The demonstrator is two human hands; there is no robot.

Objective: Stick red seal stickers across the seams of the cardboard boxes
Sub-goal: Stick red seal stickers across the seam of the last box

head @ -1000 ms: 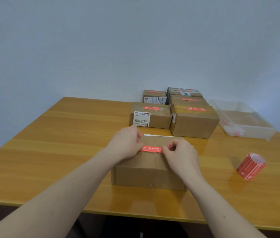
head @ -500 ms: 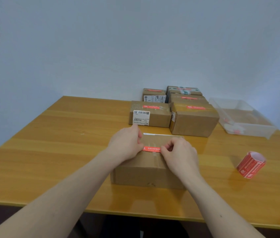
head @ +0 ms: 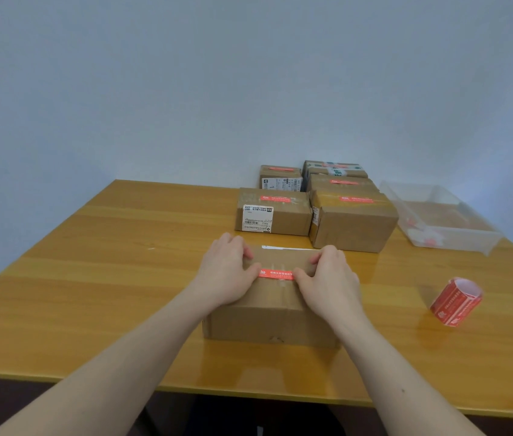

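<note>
A cardboard box (head: pixel 272 322) sits on the table right in front of me. A red seal sticker (head: pixel 277 274) lies across the taped seam on its top. My left hand (head: pixel 226 275) rests on the box's left side with its thumb on the sticker's left end. My right hand (head: pixel 330 281) rests on the right side, its thumb pressing the sticker's right end. Both ends of the sticker are hidden under the thumbs.
A roll of red seal stickers (head: pixel 455 302) lies on the wooden table (head: pixel 107 278) to the right. Several boxes bearing red stickers (head: pixel 272 212) stand behind, by the wall. A clear plastic bin (head: pixel 444 221) sits at the far right.
My thumbs have moved apart along the sticker, so more of it shows flat on the box. The right hand's fingers have eased from a pinch to a press.
</note>
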